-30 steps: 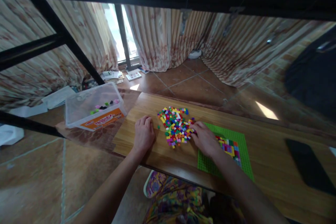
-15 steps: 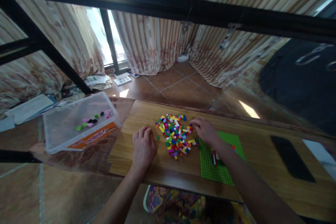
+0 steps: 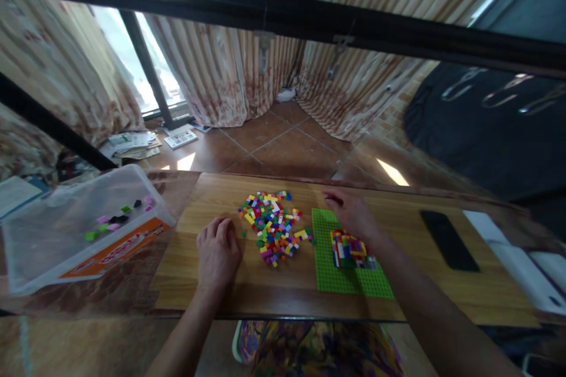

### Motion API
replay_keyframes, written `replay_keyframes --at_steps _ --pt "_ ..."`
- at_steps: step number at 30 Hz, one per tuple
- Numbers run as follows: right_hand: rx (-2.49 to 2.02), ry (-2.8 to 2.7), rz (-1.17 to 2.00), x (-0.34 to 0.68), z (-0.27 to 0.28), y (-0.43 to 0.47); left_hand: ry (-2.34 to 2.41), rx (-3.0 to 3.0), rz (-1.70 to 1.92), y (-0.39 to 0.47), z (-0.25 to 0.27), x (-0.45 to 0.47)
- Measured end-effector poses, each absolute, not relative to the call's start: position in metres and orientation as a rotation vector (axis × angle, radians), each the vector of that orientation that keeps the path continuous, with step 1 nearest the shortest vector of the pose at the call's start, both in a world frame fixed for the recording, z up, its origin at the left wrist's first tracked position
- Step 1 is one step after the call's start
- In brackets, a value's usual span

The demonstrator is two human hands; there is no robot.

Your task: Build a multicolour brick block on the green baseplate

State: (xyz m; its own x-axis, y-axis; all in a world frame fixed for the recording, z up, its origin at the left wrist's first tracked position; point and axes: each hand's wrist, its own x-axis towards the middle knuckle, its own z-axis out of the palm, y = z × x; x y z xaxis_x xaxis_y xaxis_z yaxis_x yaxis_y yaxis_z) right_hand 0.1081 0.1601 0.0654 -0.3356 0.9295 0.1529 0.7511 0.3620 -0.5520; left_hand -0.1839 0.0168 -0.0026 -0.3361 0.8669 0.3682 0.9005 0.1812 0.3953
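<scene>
My left hand (image 3: 218, 250) rests on the wooden table, left of a loose pile of small coloured toy bricks (image 3: 276, 227). Its fingers are curled together, and I see nothing in them. Over the top edge of the green baseplate (image 3: 327, 274), my right hand (image 3: 352, 212) is closed in a pinch. A tiny dark spot shows at its fingertips, too small to name. Below that hand, a multicoloured brick build (image 3: 347, 250) stands on the baseplate, partly covered by my wrist and forearm.
A clear plastic box (image 3: 44, 247) with an orange label stands at the left, holding several pink, green and black bricks. A black phone-like slab (image 3: 448, 241) and white objects (image 3: 513, 256) lie at the right. A dark metal bar (image 3: 300, 17) crosses above, in front of curtains.
My view has turned a little to the right. My right hand has drawn away from the brick pile to above the baseplate, uncovering the brick build. My left hand stays beside the pile.
</scene>
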Motion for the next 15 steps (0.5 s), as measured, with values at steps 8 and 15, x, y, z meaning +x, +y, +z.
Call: replay_keyframes --at_steps 8,15 --pt "-1.561 -1.870 0.666 0.198 0.052 0.111 -2.295 -1.817 -0.745 0.019 -0.005 -0.187" --pt "-1.366 -1.770 0.848 0.190 0.040 0.099 -2.343 -1.797 -0.562 0.008 -0.002 -0.175"
